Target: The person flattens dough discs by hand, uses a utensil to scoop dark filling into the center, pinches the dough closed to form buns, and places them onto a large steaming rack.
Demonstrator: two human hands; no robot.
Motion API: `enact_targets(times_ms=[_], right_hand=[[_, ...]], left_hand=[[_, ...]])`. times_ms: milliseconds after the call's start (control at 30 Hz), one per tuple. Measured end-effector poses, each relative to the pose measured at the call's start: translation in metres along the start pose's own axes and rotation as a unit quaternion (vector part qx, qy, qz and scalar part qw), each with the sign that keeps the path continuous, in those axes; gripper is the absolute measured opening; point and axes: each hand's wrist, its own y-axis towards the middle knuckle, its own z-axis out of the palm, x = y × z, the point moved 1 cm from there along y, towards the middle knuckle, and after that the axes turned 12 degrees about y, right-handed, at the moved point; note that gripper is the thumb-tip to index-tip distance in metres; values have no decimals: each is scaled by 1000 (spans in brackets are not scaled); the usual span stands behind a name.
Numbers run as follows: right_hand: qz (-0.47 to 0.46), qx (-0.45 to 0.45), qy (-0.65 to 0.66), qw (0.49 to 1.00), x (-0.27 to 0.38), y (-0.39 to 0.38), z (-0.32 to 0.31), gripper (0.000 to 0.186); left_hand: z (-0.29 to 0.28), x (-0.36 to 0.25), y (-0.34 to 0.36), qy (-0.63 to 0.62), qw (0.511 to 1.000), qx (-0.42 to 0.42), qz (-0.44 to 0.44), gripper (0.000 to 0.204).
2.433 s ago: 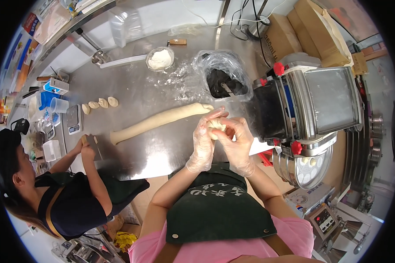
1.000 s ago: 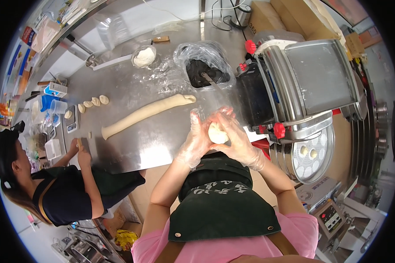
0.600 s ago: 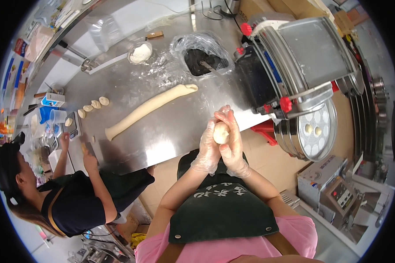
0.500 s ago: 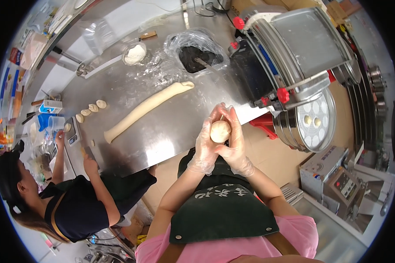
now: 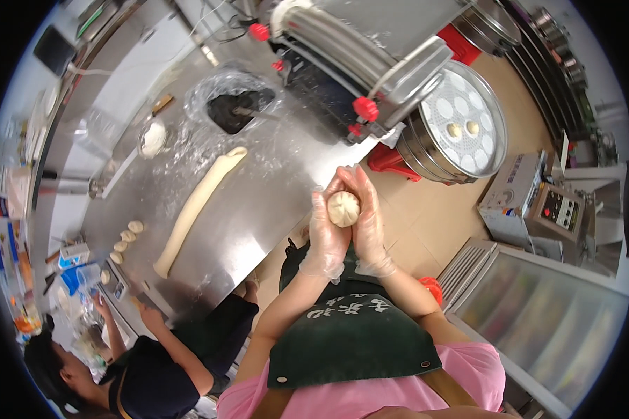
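Observation:
A round, pleated dough bun (image 5: 344,209) rests between my two hands, its gathered top facing up. My left hand (image 5: 326,234) cups it from the left and my right hand (image 5: 370,223) from the right, with the fingertips meeting beyond it. Both hands wear clear plastic gloves. On the steel table (image 5: 248,209) to the left lies a long dough roll (image 5: 197,208). Farther off stands a plastic-lined container of dark filling (image 5: 234,112) with a utensil in it. Several small dough pieces (image 5: 124,241) line the table's left part.
To the right, a stacked steamer (image 5: 500,153) holds two buns on its perforated liner. A dough roller machine (image 5: 349,63) stands at the table's far right. A bowl of flour (image 5: 153,140) sits far left. A co-worker (image 5: 161,363) works beside a scale at lower left.
My view and body have turned to the right, toward the steamer. The bun stays cupped between my hands, its pleats now plainer to see.

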Motion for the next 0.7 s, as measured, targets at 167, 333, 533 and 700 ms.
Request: enact_targets(times_ms=[167, 333, 533, 700], right_hand=[[-72, 74, -248, 963, 65, 22, -61, 77], [-23, 112, -558, 822, 105, 45, -98, 66], [25, 34, -522, 852, 144, 88, -180, 58], [164, -72, -380, 908, 151, 146, -281, 56]], left_hand=[[26, 11, 35, -18, 996, 9, -91, 79], [63, 61, 71, 66, 982, 73, -160, 89], [115, 128, 136, 120, 965, 67, -223, 91], [118, 193, 195, 199, 957, 39, -206, 91]])
